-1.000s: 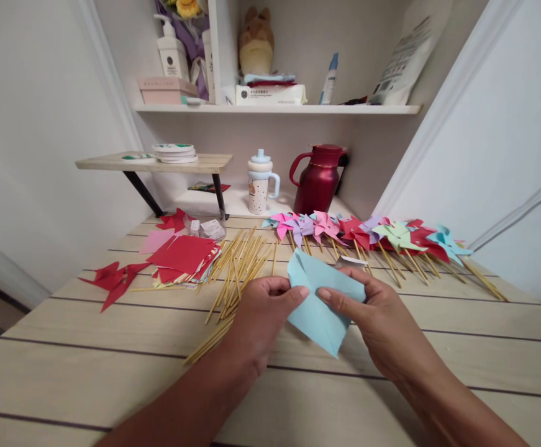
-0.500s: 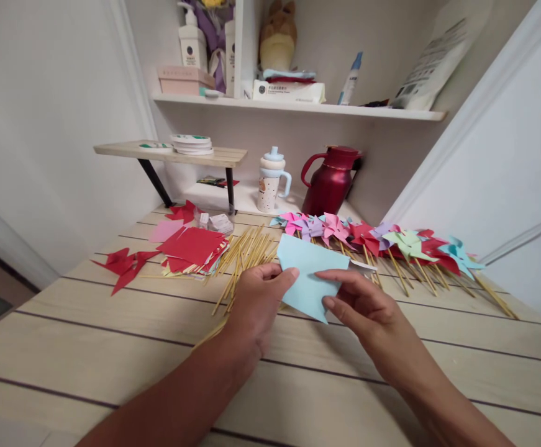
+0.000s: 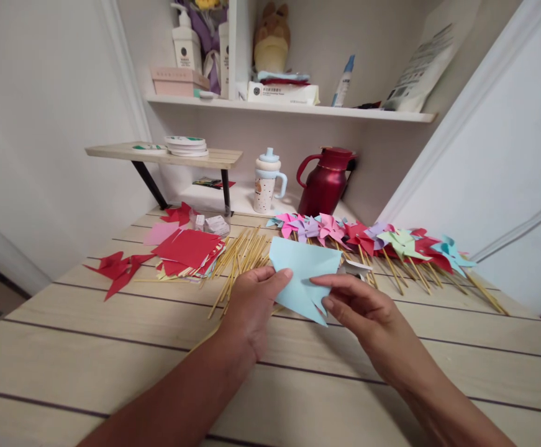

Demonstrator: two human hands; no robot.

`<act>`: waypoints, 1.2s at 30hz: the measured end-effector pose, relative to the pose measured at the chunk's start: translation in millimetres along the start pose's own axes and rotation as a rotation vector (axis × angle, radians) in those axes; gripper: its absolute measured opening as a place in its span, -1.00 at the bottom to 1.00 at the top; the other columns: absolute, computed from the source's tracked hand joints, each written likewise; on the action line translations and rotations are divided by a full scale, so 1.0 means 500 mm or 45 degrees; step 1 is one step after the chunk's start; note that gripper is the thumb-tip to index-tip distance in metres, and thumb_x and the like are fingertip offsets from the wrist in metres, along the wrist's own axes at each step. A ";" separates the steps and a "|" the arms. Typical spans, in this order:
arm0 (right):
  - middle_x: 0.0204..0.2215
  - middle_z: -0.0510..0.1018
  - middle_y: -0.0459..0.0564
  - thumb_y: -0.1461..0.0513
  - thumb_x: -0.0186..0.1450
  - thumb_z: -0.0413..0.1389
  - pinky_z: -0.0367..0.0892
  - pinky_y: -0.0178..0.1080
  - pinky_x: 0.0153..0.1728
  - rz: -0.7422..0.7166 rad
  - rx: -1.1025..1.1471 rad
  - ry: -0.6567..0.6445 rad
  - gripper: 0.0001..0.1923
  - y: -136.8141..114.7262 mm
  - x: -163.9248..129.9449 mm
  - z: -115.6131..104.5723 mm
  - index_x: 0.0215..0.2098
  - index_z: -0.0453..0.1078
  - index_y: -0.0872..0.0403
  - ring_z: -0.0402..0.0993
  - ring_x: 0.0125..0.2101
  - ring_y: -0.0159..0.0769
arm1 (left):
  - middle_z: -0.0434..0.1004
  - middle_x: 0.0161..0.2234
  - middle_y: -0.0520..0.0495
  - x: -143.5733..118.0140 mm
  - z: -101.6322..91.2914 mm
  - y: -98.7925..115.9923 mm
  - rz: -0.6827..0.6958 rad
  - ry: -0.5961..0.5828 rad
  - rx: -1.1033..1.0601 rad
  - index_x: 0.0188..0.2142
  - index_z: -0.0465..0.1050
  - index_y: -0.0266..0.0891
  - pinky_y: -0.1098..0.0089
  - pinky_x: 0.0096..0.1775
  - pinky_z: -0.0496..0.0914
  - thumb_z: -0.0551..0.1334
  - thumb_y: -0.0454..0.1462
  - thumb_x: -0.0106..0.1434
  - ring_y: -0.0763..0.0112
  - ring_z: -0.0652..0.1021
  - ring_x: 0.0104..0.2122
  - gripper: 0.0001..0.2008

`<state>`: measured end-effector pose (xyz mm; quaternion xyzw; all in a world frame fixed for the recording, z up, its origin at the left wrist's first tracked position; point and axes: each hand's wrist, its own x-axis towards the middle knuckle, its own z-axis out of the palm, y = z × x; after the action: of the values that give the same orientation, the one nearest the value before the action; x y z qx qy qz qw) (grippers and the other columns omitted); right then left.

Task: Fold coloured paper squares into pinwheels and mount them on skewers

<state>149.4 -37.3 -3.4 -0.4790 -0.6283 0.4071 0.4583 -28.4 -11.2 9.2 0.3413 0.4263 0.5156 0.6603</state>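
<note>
A light blue sheet of paper (image 3: 300,267) is held up above the table, with a slit open at its lower right corner. My left hand (image 3: 255,295) pinches the sheet's left edge, thumb on top and fingers behind. On the right edge, beside the slit, my right hand (image 3: 361,307) has its thumb and index finger on the paper; its other fingers are curled. Just behind the sheet lie many thin wooden sticks (image 3: 240,254). A small white folded object (image 3: 356,269) shows past the sheet's right edge.
Paper pinwheels on sticks (image 3: 358,236) lie in a row at the back right. To the left are a stack of red paper squares (image 3: 189,248) and a red cut paper piece (image 3: 120,268). Behind stand a red jug (image 3: 325,183), a cup (image 3: 264,189) and a small raised shelf (image 3: 223,159).
The slit at the blue paper's lower right corner now shows wider. Both hands keep their hold, and the whole view has shifted slightly.
</note>
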 end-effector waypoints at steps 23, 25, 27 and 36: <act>-0.50 0.54 -0.08 0.00 0.22 0.23 0.25 -0.24 -0.38 0.022 -0.086 0.038 -0.75 -0.016 -0.002 0.006 -0.42 0.50 0.00 0.40 -0.43 -0.27 | 0.46 -0.50 0.00 -0.016 0.016 -0.010 0.101 -0.054 0.183 -0.49 0.45 -0.27 0.41 -0.36 0.25 0.37 -0.16 0.08 0.44 0.41 -0.47 -0.78; -0.50 0.53 -0.08 -0.01 0.22 0.23 0.24 -0.25 -0.38 0.058 -0.073 0.071 -0.74 -0.021 -0.003 0.008 -0.41 0.49 0.01 0.39 -0.44 -0.28 | 0.43 -0.52 0.01 -0.017 0.017 -0.010 0.103 -0.058 0.183 -0.52 0.43 -0.26 0.39 -0.35 0.26 0.38 -0.16 0.07 0.42 0.41 -0.47 -0.76; -0.52 0.53 -0.08 -0.01 0.21 0.23 0.22 -0.24 -0.39 0.087 -0.065 0.106 -0.73 -0.025 -0.004 0.010 -0.42 0.48 0.01 0.38 -0.44 -0.27 | 0.39 -0.55 0.03 -0.017 0.018 -0.011 0.101 -0.065 0.184 -0.53 0.41 -0.25 0.37 -0.33 0.27 0.39 -0.15 0.05 0.40 0.42 -0.46 -0.75; -0.64 0.49 -0.08 -0.04 0.16 0.25 0.08 -0.26 -0.49 0.170 -0.054 0.225 -0.68 -0.033 -0.009 0.017 -0.46 0.47 0.04 0.27 -0.55 -0.31 | 0.40 -0.53 0.03 -0.026 0.018 -0.011 0.095 -0.118 0.165 -0.52 0.43 -0.26 0.36 -0.28 0.29 0.39 -0.12 0.05 0.39 0.43 -0.43 -0.73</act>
<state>138.0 -45.7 9.6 -0.5635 -0.5606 0.3794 0.4735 -19.3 -24.9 10.8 0.4224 0.4147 0.4949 0.6361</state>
